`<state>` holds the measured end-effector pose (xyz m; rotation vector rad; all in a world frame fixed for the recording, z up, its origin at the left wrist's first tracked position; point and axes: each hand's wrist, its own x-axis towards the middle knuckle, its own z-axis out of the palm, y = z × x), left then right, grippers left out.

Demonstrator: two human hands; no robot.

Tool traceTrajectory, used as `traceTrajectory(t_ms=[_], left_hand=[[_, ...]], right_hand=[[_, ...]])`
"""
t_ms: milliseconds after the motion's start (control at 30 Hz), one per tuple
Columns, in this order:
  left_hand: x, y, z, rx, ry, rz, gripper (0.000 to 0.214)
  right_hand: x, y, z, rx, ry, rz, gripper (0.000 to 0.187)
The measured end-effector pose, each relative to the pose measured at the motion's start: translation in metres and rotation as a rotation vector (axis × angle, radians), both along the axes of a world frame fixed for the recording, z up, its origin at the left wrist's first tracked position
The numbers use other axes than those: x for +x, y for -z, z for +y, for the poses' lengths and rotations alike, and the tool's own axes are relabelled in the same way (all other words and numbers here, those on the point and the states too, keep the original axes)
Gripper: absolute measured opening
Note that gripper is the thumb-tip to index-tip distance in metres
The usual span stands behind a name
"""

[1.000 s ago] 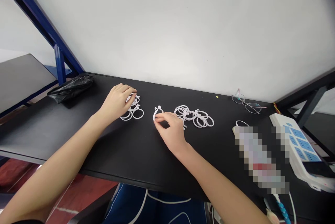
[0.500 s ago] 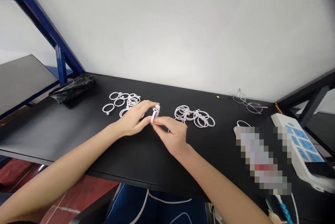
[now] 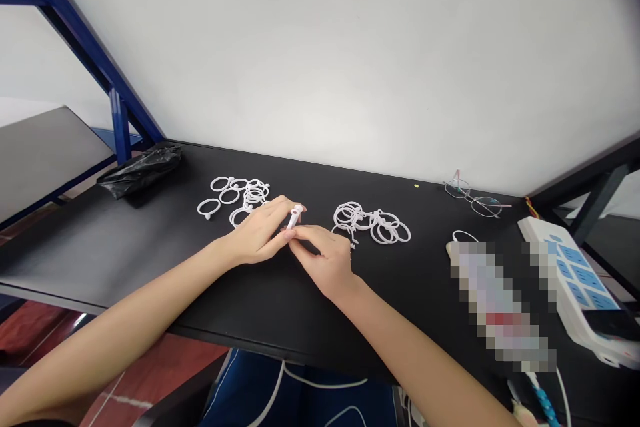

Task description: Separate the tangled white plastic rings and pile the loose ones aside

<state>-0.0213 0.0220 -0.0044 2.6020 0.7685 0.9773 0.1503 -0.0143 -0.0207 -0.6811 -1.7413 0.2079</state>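
Between my hands, above the middle of the black table, is a white curtain ring [image 3: 295, 216], seen nearly edge-on with a small round knob at its top. My left hand [image 3: 260, 230] holds it from the left with thumb and fingers. The fingertips of my right hand [image 3: 325, 254] pinch its lower end from the right. Partly behind my left hand lies a loose group of white rings [image 3: 229, 195], some with small knobs. Beyond my right hand, a second group of white rings [image 3: 385, 230] overlaps in a heap, with small fittings on them.
A crumpled black plastic bag [image 3: 143, 170] lies at the table's left back. On the right are eyeglasses [image 3: 470, 197], a blurred-out phone [image 3: 500, 307] with a cable, and a white power strip [image 3: 570, 287]. A white wall rises behind the black table [image 3: 240, 310].
The held ring has tilted and sunk slightly, its knob now lower and closer to my left fingers. My right hand has shifted slightly left, showing more of the right-hand rings.
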Motion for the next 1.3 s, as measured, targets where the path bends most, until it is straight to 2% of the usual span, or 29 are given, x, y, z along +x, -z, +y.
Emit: traceTrajectory(t_ms=[267, 400, 500, 600, 900, 1133, 1300], left_hand=[[0.000, -0.001, -0.001, 0.080, 0.000, -0.024, 0.034], [-0.001, -0.002, -0.001, 0.152, 0.014, -0.010, 0.032], [-0.002, -0.002, 0.000, 0.164, 0.036, 0.045, 0.033], [-0.001, 0.000, -0.001, 0.130, 0.090, 0.090, 0.032], [0.000, 0.003, -0.004, 0.091, 0.167, 0.084, 0.028], [-0.003, 0.003, -0.005, 0.069, 0.167, 0.001, 0.037], [-0.004, 0.004, -0.004, 0.041, 0.172, -0.057, 0.039]], right_hand=[[0.003, -0.010, -0.003, 0.026, -0.088, 0.029, 0.016], [0.008, -0.013, -0.004, -0.069, -0.028, 0.097, 0.003], [0.010, -0.010, -0.004, -0.183, 0.019, 0.098, 0.018], [0.010, -0.005, -0.002, -0.252, -0.014, 0.033, 0.029], [0.007, -0.001, -0.001, -0.329, 0.020, 0.017, 0.036], [0.005, -0.004, -0.003, -0.226, -0.003, -0.004, 0.040], [0.001, -0.003, -0.003, -0.217, 0.027, -0.031, 0.039]])
